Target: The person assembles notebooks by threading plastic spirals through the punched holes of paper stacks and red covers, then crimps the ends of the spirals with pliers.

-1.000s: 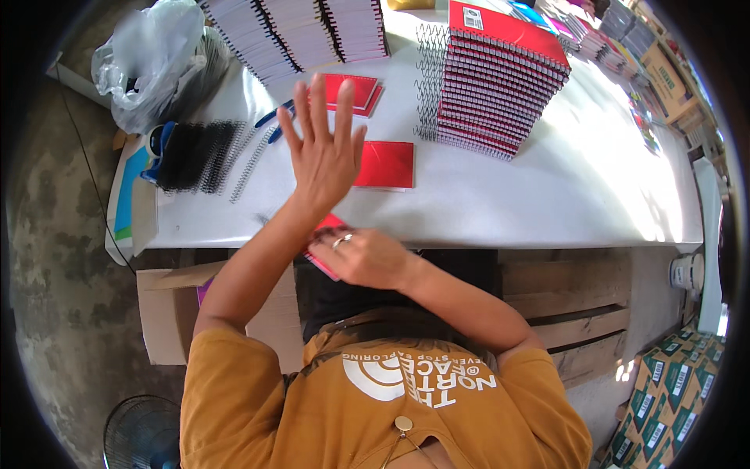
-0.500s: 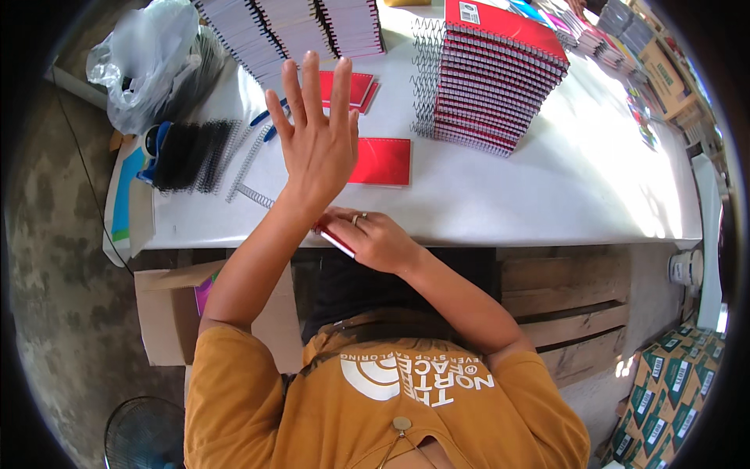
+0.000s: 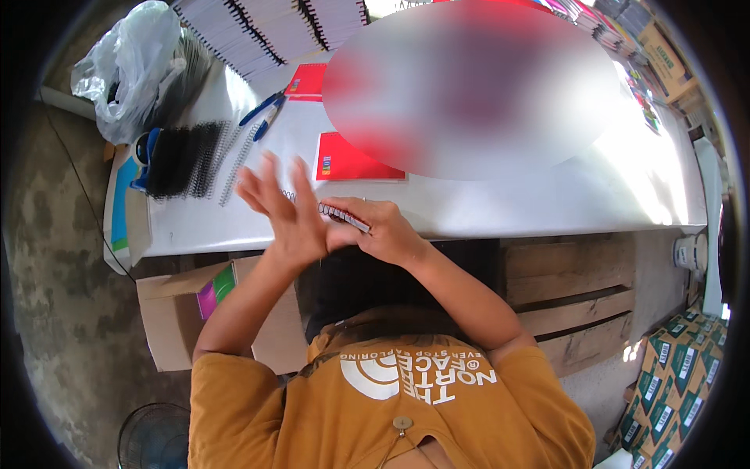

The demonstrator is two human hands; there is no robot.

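At the table's front edge my right hand (image 3: 391, 232) is closed around a small spiral notebook (image 3: 349, 219), held edge-up with its wire coil along the top. Loose coil seems to stick out past the notebook's left end, partly behind my left fingers. My left hand (image 3: 285, 215) is open, fingers spread and slightly smeared by motion, its heel beside the held notebook. Just beyond my hands lies a flat red notebook (image 3: 363, 159). Farther off are more red covers (image 3: 306, 80) and blue-handled pliers (image 3: 266, 117).
Black spiral coils (image 3: 187, 160) lie in a bundle at the left, near a clear plastic bag (image 3: 129, 70). Ring-bound stacks (image 3: 273, 27) stand at the back. A blurred oval hides the back right. Below the table sits an open cardboard box (image 3: 168, 328).
My left hand has come down from its raised position to beside the held notebook. My right hand has tilted the notebook, so its coil now shows.
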